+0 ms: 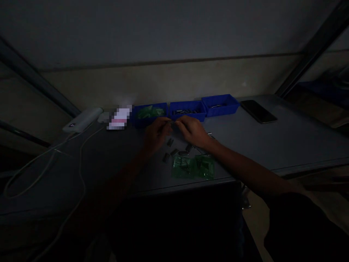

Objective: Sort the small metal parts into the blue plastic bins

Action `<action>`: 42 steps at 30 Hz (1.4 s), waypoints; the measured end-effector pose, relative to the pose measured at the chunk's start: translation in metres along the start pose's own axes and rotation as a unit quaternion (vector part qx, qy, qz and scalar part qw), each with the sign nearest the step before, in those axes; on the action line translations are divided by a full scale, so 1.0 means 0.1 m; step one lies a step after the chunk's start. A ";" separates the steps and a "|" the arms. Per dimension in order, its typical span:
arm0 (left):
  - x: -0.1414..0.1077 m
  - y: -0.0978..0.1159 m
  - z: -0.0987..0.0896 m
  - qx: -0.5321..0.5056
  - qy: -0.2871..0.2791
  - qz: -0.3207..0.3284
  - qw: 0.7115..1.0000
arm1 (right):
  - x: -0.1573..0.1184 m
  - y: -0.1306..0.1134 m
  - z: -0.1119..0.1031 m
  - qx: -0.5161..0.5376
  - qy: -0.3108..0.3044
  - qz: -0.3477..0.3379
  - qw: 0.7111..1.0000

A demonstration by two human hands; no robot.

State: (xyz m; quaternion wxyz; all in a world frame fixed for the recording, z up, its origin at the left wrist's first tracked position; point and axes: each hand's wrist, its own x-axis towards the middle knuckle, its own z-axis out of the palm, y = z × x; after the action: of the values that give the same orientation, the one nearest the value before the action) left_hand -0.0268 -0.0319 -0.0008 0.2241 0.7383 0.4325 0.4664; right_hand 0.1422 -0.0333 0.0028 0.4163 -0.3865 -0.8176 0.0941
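Observation:
My left hand point(157, 134) and my right hand point(191, 130) meet fingertip to fingertip just in front of the blue bins. Both are closed in a pinch on something small and dark between them, too dim to name. Below my hands, several short grey metal cylinders point(175, 152) lie loose on the table. Nearer the front edge are two small green plastic bags point(184, 167), side by side, with thin metal pieces inside. A few thin metal pins point(209, 134) stick out beside my right wrist.
Along the back stand a blue bin point(149, 108) of green bags, a blue bin point(188, 111) of metal parts and a blue bin point(220, 104) with a few pins. A dark phone point(258, 111) lies right; a white device point(83, 120) with cables and a lit, blurred screen point(120, 117) lie left.

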 end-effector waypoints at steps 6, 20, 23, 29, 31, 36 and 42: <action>0.12 -0.03 0.01 0.011 -0.021 0.003 1.000 | -0.02 -0.02 0.04 -0.029 0.010 -0.010 0.999; 0.02 -0.06 0.00 0.039 -0.033 0.094 0.994 | -0.02 -0.01 0.08 -0.061 -0.018 0.015 0.998; 0.01 -0.03 -0.01 0.061 -0.027 0.082 0.994 | -0.03 -0.01 0.05 -0.052 -0.002 0.001 0.999; 0.01 -0.01 0.00 0.092 -0.046 0.034 0.994 | -0.05 -0.08 0.01 -0.094 -0.019 -0.054 0.994; 0.02 -0.02 0.01 0.105 -0.063 0.015 0.992 | -0.04 -0.08 0.01 -0.125 -0.046 -0.058 0.989; 0.04 -0.06 -0.09 0.137 -0.202 -0.005 0.970 | 0.14 0.17 -0.12 -0.217 -0.032 -0.023 0.975; 0.03 -0.06 -0.30 0.166 -0.356 0.031 0.919 | 0.41 0.67 -0.32 -0.281 0.005 0.173 0.944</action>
State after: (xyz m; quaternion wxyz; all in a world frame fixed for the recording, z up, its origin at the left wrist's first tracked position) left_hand -0.0558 -0.0286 0.0103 0.2228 0.8951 0.3726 0.1011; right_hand 0.1891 0.0361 0.0159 0.2719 -0.6238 -0.7294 -0.0710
